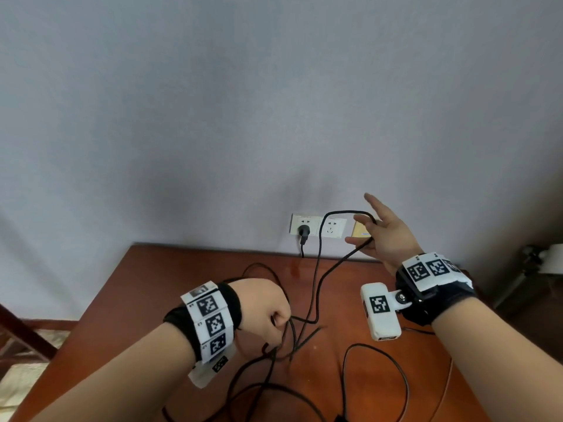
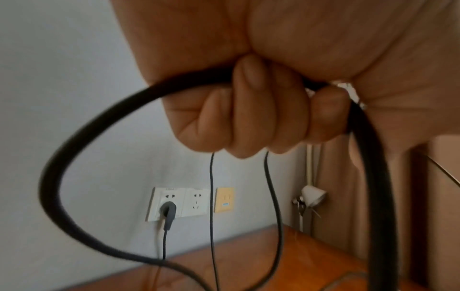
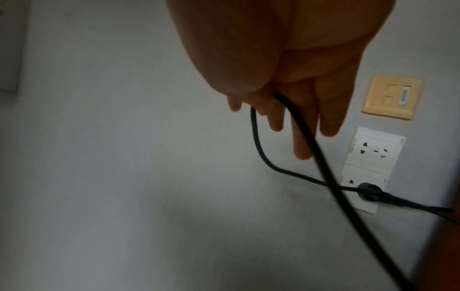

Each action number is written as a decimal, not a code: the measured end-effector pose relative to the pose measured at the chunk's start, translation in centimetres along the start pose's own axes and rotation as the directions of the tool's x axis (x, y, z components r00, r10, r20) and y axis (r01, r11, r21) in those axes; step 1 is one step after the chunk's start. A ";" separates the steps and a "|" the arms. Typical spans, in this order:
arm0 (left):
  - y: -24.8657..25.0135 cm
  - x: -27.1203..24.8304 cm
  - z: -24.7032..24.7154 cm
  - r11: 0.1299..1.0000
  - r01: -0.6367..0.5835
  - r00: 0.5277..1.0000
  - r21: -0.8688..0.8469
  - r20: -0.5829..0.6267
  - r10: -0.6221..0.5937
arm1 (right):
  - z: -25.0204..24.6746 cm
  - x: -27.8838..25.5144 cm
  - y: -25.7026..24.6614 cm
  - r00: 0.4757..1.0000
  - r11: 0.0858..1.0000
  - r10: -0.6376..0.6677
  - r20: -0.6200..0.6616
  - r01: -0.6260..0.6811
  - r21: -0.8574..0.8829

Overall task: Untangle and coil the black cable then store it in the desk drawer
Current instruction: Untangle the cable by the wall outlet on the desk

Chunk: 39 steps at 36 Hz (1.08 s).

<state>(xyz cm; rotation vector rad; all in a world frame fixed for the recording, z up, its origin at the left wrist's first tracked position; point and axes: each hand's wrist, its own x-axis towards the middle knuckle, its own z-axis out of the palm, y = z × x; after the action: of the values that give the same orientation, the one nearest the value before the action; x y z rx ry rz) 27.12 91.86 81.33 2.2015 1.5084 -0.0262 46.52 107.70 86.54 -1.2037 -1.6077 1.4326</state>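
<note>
The black cable point(image 1: 317, 269) lies in tangled loops on the reddish wooden desk point(image 1: 182, 284), and two strands rise from it. My left hand point(image 1: 262, 312) is a fist low over the desk and grips several strands; in the left wrist view its fingers point(image 2: 248, 118) curl round the thick cable point(image 2: 48, 177). My right hand point(image 1: 387, 236) is raised near the wall with straight, spread fingers. A loop of cable hangs over that hand, crossing the fingers point(image 3: 328, 118) as a dark strand point(image 3: 321, 163). No drawer is in view.
Two white wall sockets point(image 1: 332, 228) sit just above the desk's back edge, one holding a dark plug point(image 1: 303, 231) whose lead drops behind the desk. Beside them is a yellow wall plate point(image 1: 359, 231). A white lamp point(image 1: 548, 260) stands at the far right.
</note>
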 end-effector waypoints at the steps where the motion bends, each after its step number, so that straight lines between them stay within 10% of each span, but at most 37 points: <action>1: 0.2 0.3 0.4 1.000 -0.002 1.000 0.010 0.011 0.001 | 0.0 -0.2 -0.1 1.000 1.000 -0.012 0.001 0.012 -0.006; 11: 0.2 2.3 1.1 0.991 0.126 0.971 -0.053 -0.196 -0.134 | 1.3 -0.7 -1.4 0.979 0.993 0.000 0.202 0.023 -0.113; 16: 0.4 2.0 -0.2 0.959 0.204 0.721 -0.198 -0.632 -0.284 | 1.4 -1.2 -0.8 0.925 0.756 -0.262 0.276 0.375 -0.537; 22: 2.6 2.5 -2.3 0.970 0.116 0.631 -0.216 -0.738 -0.240 | 2.5 -2.2 -1.8 0.833 0.545 -0.351 0.428 0.554 -0.630; 28: 3.9 3.2 -4.1 0.925 0.062 0.716 -0.376 -0.629 -0.304 | 3.5 -2.5 -1.4 0.709 0.379 -0.589 0.388 0.666 -0.642; 39: 3.0 2.1 -5.5 0.959 -0.114 0.551 -0.258 -0.820 -0.155 | 3.3 -2.8 -0.6 0.732 0.553 -0.565 0.382 0.679 -0.482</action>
<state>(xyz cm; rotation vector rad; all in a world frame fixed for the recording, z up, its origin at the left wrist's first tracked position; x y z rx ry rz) 29.32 95.00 86.74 2.0069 1.8173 1.3554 44.37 103.91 86.78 -0.6381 -2.4176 0.5703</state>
